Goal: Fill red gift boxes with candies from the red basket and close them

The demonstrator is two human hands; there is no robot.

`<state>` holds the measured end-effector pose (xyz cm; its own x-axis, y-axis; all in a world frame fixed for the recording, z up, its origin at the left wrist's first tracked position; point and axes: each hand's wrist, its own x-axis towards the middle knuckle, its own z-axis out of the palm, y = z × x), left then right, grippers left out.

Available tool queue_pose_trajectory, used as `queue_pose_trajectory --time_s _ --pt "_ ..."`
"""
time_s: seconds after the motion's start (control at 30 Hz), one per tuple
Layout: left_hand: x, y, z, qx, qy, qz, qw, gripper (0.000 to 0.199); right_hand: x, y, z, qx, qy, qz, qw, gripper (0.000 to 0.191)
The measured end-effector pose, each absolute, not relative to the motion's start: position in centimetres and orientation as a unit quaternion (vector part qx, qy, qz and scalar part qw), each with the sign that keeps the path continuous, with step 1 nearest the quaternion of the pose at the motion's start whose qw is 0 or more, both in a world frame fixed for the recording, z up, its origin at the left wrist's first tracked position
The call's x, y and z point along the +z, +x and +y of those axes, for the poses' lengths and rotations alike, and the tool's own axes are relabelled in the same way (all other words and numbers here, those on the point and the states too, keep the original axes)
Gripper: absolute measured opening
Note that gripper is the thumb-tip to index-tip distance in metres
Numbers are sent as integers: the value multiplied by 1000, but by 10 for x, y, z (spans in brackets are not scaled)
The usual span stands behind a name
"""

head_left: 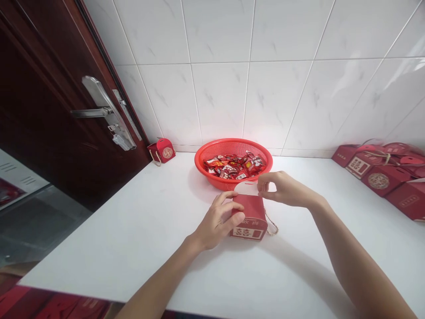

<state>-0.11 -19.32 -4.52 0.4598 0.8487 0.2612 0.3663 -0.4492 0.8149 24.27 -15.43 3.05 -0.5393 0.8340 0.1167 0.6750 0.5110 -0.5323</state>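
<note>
A red gift box (251, 208) with pale printed characters on its front rests on the white table, a twisted cord handle (272, 225) hanging at its right side. My left hand (217, 220) lies over the left side and top of this box with its fingers spread. At the back of the box a rounded flap (246, 188) stands up, showing its white inner face. The thumb and fingertips of my right hand (279, 189) pinch the right edge of that flap. Just behind the box is a red plastic basket (200, 166) holding wrapped sweets (232, 167).
A small red box (162, 150) with a cord stands at the back left, by the dark door (49, 88). Several red boxes (380, 180) are grouped at the right against the tiled wall (219, 97). More red items (53, 305) show below the table's front edge.
</note>
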Motion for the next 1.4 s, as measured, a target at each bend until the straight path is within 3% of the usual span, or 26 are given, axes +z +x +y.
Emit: queue_pose_trajectory --time_s 0.13,0.37,0.57,0.7,0.97,1.2,1.4 --pt "-51 2 -190 379 777 388 319 43 31 253 -151 205 -508 -827 125 7" --pt "-60 7 -186 455 734 422 276 13 29 247 -152 256 -420 -859 142 22" --pt "-63 10 -187 504 716 419 239 28 30 244 -153 303 -362 -874 118 26" --pt "-64 11 -187 471 720 422 286 16 29 243 -153 306 -372 -872 85 26" --pt "-62 11 -183 455 686 444 354 15 29 251 -151 295 -430 -849 87 39" --pt "-61 8 -180 449 695 435 356 14 7 253 -137 331 -440 -834 -11 21" --pt "-60 6 -184 444 700 455 325 18 0 252 -126 395 -407 -824 12 11"
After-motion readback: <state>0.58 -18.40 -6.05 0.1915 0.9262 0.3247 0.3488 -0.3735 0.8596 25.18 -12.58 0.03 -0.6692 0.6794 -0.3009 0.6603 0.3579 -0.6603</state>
